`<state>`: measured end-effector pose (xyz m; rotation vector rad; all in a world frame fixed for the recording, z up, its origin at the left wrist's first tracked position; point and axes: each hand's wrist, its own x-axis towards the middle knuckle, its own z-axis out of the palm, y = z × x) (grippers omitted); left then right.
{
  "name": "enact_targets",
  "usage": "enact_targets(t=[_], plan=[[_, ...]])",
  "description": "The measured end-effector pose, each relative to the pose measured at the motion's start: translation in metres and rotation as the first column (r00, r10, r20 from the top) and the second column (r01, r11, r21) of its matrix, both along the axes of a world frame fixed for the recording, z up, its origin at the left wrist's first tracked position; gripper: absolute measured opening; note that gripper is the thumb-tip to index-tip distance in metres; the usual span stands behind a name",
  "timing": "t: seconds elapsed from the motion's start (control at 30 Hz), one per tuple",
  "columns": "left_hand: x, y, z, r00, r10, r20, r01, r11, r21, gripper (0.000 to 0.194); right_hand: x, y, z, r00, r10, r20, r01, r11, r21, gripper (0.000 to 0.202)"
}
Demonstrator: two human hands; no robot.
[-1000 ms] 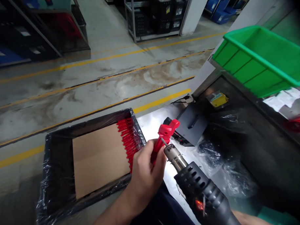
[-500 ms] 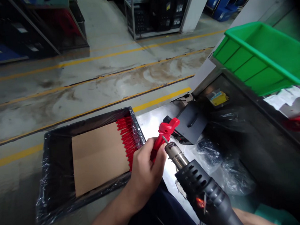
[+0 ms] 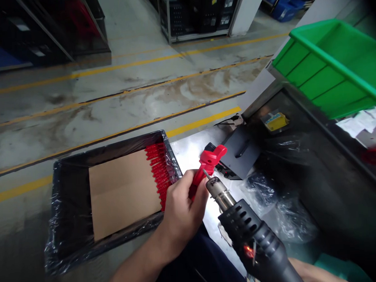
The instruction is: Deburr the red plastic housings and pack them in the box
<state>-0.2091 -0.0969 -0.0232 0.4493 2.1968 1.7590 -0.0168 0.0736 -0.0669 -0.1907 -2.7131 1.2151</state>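
Observation:
A red plastic part (image 3: 210,157) is gripped in my left hand (image 3: 181,207), its forked end pointing up. The metal nozzle of a black heat gun (image 3: 259,237) sits right beside the red part, with a thin metal tip at its mouth. An orange glow shows on the gun's body. My right hand (image 3: 299,268) is at the gun's lower end, mostly hidden behind it; its fingers do not show.
Left of my hands is a black bin (image 3: 171,156) lined with plastic, holding a cardboard sheet (image 3: 122,192) and several red parts (image 3: 158,171). On the metal bench (image 3: 188,151) are a dark device (image 3: 240,151) and clear bags (image 3: 294,219). A green bin (image 3: 321,74) stands at the upper right.
The view has shifted slightly, so the bins and bench sit a little differently in the picture. The red part and the heat gun hold almost the same position relative to each other.

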Motion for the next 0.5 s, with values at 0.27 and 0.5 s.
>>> enact_targets(t=[0.27, 0.5], plan=[[-0.001, 0.001, 0.001, 1.000, 0.003, -0.019, -0.004, 1.000, -0.007, 0.032, -0.029, 0.028, -0.023, 0.994, 0.089, 0.056, -0.087, 0.996, -0.023, 0.065], [-0.001, 0.000, 0.000, 1.000, -0.004, -0.029, 0.004, 1.000, 0.005, 0.031, -0.031, 0.026, -0.007, 0.970, 0.211, -0.123, -0.203, 0.976, 0.072, 0.060]])
